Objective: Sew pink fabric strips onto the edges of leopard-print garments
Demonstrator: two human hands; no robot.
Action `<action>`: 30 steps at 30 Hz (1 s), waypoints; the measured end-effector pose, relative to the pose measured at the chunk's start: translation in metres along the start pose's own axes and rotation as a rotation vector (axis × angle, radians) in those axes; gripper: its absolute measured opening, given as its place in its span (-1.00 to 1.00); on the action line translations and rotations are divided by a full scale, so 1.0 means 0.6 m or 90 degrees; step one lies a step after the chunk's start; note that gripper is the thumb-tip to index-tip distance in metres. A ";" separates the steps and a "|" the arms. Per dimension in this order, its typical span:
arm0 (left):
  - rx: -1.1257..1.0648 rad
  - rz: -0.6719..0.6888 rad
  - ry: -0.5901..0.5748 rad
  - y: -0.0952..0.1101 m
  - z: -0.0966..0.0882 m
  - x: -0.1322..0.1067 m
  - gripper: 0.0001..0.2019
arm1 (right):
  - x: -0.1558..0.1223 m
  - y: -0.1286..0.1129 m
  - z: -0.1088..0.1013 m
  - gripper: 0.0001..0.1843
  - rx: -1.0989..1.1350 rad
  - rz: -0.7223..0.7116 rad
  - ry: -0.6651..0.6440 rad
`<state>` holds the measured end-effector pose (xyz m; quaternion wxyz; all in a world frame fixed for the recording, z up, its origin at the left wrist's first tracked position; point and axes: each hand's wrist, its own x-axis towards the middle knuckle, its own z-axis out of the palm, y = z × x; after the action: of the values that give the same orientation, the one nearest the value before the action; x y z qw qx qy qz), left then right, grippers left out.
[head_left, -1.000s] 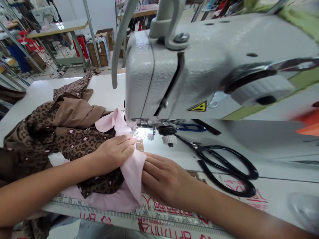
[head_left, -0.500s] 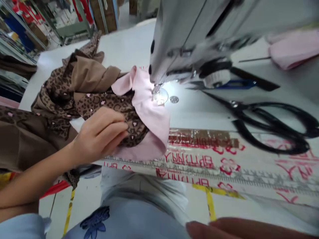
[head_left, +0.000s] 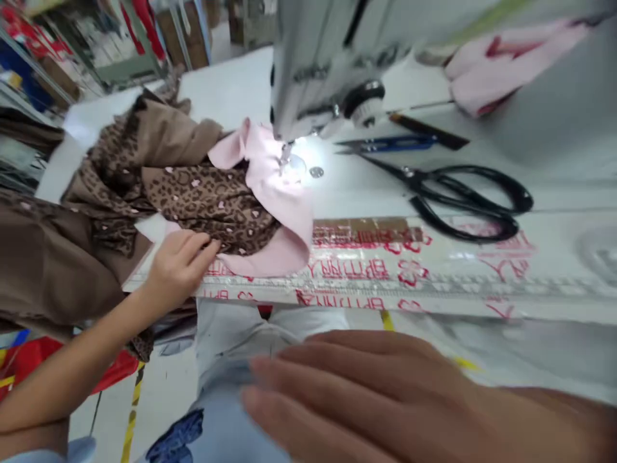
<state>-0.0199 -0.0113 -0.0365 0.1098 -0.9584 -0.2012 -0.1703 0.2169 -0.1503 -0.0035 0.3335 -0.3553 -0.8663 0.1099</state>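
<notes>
A brown leopard-print garment [head_left: 212, 202] with a pink fabric edging [head_left: 289, 235] lies on the sewing table. The edging passes beneath the needle area of the sewing machine [head_left: 313, 71], which is lit. At the garment's near edge my left hand [head_left: 178, 263] has its fingers curled closed on the cloth. Close to the camera, over my lap, my right hand [head_left: 357, 392] is large and blurred. Its fingers stretch out to the left, with nothing seen in them.
Black scissors [head_left: 463, 199] lie right of the needle, with blue-handled thread snips [head_left: 390, 143] behind them. A measuring tape strip [head_left: 347, 283] runs along the table's front edge. Pink cloth [head_left: 501, 71] rests at the back right. Brown fabric [head_left: 48, 263] drapes over the left side.
My right hand has come up from the bottom edge further into view. My left hand has moved left and nearer to me, to the cloth's edge. The camera view has shifted.
</notes>
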 end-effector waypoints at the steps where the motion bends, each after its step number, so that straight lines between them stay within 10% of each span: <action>1: -0.035 -0.021 0.023 0.001 -0.002 0.006 -0.87 | 0.010 0.005 0.008 -0.74 0.009 -0.018 -0.014; 8: -0.149 -0.364 0.092 -0.024 -0.068 0.031 -0.84 | 0.028 0.061 0.075 -0.83 -0.114 0.051 0.100; 15: -0.050 -0.027 0.144 0.032 -0.027 -0.002 -0.81 | 0.067 0.091 0.076 -0.78 -0.257 -0.046 -0.014; 19: -0.178 -0.128 0.074 0.062 -0.018 -0.006 -0.79 | 0.099 0.106 0.036 -0.77 -0.115 0.000 -0.081; 24: -0.505 -0.513 0.035 -0.013 -0.065 0.022 -0.64 | 0.143 0.100 0.001 -0.80 -0.184 -0.032 0.251; 30: -0.237 -0.464 0.217 -0.053 -0.141 0.041 -0.71 | 0.157 0.086 0.043 -0.76 -0.190 -0.140 0.248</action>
<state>-0.0361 0.0021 0.0548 -0.1003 -0.7864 -0.4712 -0.3866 0.1787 -0.0469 0.0021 0.4479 -0.3186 -0.8258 -0.1266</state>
